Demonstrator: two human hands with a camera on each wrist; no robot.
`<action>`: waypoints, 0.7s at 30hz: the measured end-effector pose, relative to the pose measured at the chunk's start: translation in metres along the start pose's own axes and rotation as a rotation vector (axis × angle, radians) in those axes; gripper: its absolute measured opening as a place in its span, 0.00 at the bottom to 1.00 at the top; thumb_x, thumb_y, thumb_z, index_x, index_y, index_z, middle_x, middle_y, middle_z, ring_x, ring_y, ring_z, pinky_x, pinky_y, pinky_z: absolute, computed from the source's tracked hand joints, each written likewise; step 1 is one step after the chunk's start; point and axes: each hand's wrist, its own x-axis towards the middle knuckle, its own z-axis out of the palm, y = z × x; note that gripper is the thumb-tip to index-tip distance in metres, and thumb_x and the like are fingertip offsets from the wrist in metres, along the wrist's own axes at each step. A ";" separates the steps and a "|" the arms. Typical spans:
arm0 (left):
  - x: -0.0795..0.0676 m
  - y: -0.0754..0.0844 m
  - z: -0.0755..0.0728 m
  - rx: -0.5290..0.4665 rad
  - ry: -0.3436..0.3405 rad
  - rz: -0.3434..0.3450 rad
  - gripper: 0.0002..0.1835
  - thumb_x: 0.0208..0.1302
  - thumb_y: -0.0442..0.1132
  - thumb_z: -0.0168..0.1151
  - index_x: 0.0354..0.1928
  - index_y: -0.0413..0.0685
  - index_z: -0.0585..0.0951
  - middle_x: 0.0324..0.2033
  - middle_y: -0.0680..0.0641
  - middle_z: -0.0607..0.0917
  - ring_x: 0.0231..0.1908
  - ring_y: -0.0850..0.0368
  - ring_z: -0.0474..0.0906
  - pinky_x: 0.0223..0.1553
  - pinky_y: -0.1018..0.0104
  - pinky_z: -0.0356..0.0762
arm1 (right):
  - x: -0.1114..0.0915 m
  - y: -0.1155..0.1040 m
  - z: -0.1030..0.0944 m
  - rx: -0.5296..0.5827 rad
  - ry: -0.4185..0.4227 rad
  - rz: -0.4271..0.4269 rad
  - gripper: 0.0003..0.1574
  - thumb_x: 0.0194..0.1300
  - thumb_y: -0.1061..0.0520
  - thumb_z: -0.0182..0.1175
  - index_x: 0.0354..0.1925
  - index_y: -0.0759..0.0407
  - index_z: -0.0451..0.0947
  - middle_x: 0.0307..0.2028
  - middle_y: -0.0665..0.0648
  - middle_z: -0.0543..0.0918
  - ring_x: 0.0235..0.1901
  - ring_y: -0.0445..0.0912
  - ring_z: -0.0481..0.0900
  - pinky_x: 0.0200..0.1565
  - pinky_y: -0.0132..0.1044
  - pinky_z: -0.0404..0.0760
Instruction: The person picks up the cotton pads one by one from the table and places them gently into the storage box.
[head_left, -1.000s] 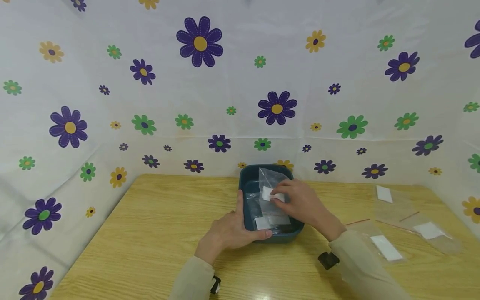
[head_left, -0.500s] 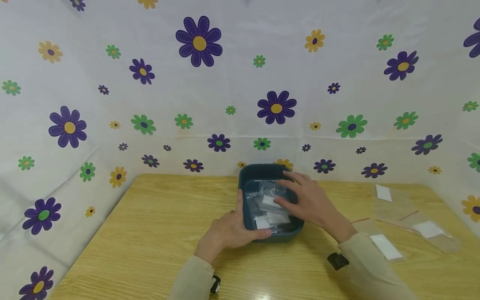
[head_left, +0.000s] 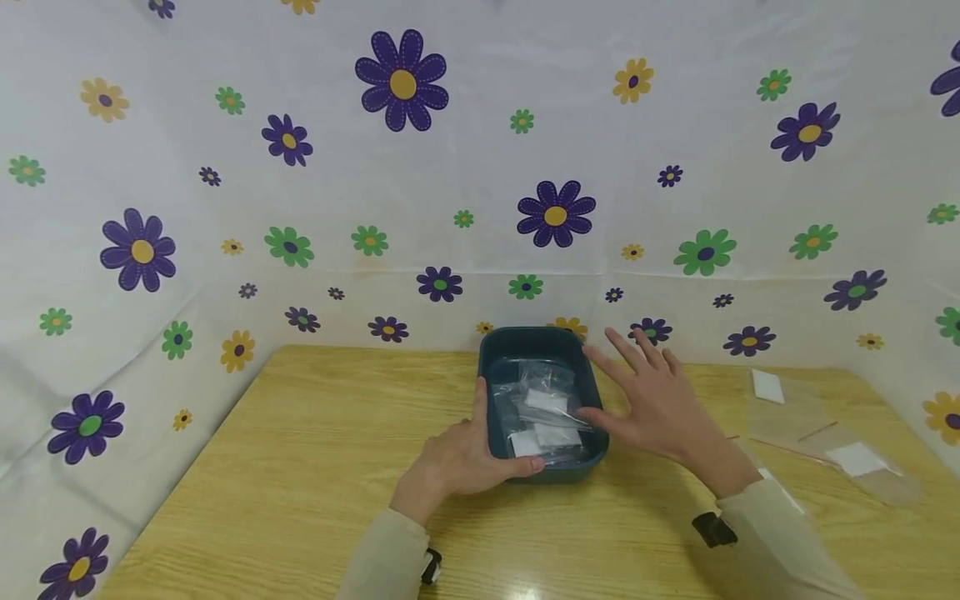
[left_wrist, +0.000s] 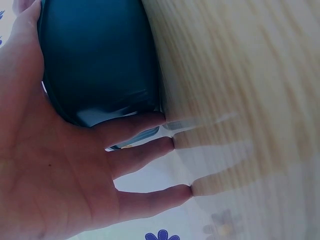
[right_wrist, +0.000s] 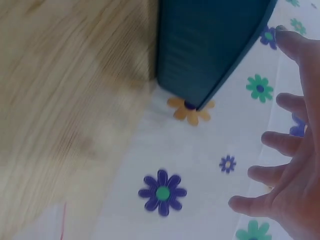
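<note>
A dark teal plastic bin (head_left: 561, 477) stands on the wooden table, near the flowered cloth. Inside it lie several clear plastic bags (head_left: 546, 401) with white pieces in them, overlapping one another. My left hand (head_left: 456, 460) rests against the bin's left side, thumb over the near rim and forefinger along the left rim. In the left wrist view its other fingers (left_wrist: 145, 149) are straight, their tips on the tabletop. Beyond the right rim hovers my right hand (head_left: 658, 408), fingers spread and holding nothing; its thumb is near the rim.
On the table to the right lie more clear bags with white pieces: one at the back (head_left: 768, 387), one with a red edge (head_left: 858, 460), and one partly hidden by the right sleeve (head_left: 783, 492). A white flowered cloth (head_left: 465, 167) hangs behind the table.
My right hand has let go of a clear bag, which now lies on the others in the bin. It has lifted away to the right, fingers spreading. The left hand has stayed put.
</note>
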 end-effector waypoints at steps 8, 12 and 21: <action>0.001 0.000 0.000 0.014 0.003 -0.010 0.74 0.49 0.81 0.63 0.82 0.56 0.28 0.65 0.31 0.78 0.55 0.40 0.83 0.54 0.43 0.80 | -0.022 0.024 -0.012 0.010 0.028 0.051 0.50 0.56 0.34 0.72 0.73 0.46 0.69 0.75 0.66 0.67 0.72 0.75 0.60 0.61 0.80 0.62; 0.000 0.001 0.000 0.014 0.002 -0.014 0.74 0.49 0.81 0.63 0.82 0.56 0.28 0.66 0.32 0.78 0.56 0.40 0.83 0.55 0.43 0.79 | -0.032 0.036 -0.017 -0.003 0.050 0.071 0.51 0.55 0.34 0.73 0.73 0.46 0.69 0.74 0.66 0.68 0.72 0.75 0.61 0.60 0.80 0.61; 0.000 0.001 0.001 0.021 0.005 -0.013 0.74 0.50 0.81 0.63 0.82 0.55 0.29 0.66 0.32 0.78 0.56 0.40 0.83 0.53 0.43 0.80 | -0.055 0.064 -0.023 -0.081 0.068 0.121 0.52 0.54 0.30 0.72 0.71 0.47 0.70 0.71 0.69 0.70 0.68 0.75 0.65 0.56 0.80 0.64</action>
